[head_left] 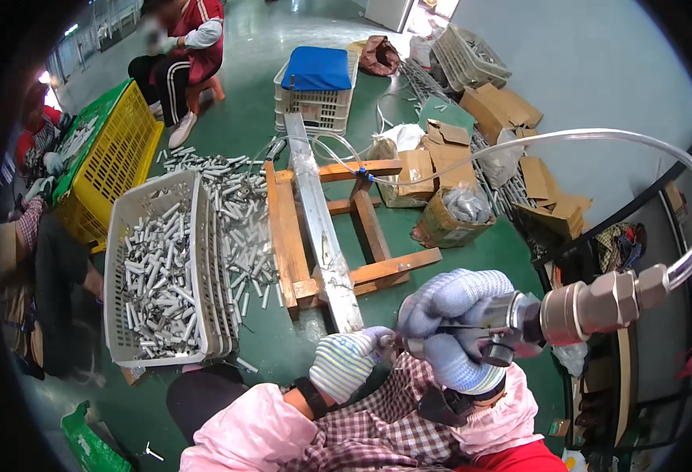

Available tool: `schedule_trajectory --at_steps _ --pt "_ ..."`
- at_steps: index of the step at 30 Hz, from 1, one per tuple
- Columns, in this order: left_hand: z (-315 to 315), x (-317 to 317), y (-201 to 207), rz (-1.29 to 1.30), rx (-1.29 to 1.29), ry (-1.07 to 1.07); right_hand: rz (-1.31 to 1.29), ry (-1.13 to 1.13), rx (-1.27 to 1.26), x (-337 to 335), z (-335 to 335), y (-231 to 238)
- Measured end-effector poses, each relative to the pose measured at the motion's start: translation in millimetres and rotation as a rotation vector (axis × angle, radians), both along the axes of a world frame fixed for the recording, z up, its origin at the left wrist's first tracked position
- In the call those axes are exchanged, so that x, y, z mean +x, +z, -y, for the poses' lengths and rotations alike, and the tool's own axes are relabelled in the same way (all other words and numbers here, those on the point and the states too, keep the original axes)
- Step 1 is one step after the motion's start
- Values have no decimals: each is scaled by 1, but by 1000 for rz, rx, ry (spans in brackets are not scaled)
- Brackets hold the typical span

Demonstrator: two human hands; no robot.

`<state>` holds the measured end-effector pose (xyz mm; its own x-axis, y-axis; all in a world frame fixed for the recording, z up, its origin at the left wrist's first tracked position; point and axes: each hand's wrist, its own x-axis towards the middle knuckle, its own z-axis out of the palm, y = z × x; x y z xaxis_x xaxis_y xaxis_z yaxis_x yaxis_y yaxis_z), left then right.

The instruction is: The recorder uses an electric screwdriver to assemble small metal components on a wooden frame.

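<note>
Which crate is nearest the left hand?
The pale crate filled with silvery tubes, left of the wooden frame; the yellow crate, blue-topped crate and back-right crate stand farther from the left hand.

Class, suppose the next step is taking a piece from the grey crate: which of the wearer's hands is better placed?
Probably the left hand: it is nearer the crate. The right hand is farther off and wrapped around the tool. Whether the left holds anything is unclear.
</note>
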<state>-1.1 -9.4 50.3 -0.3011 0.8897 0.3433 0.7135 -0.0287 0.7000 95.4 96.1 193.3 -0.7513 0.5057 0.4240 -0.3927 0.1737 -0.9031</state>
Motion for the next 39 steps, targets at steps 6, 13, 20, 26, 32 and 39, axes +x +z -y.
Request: schedule_trajectory --at_steps 6,13,20,26,32,39 --pt "3 -5 13 96 -129 -64 -91 51 -292 1 5 -5" --pt "-2 -8 -3 -60 -271 -104 -16 41 -52 8 -8 0" --pt "-2 -15 12 8 -215 -114 -527 -276 -262 3 -29 9" --pt "-7 -9 8 25 -127 -200 -394 -530 -449 19 -71 -34" --pt "-3 -23 17 1437 237 -384 -373 -544 -509 30 -93 -60" --pt "20 -79 27 1527 198 -16 -334 -475 -540 18 -84 -66"
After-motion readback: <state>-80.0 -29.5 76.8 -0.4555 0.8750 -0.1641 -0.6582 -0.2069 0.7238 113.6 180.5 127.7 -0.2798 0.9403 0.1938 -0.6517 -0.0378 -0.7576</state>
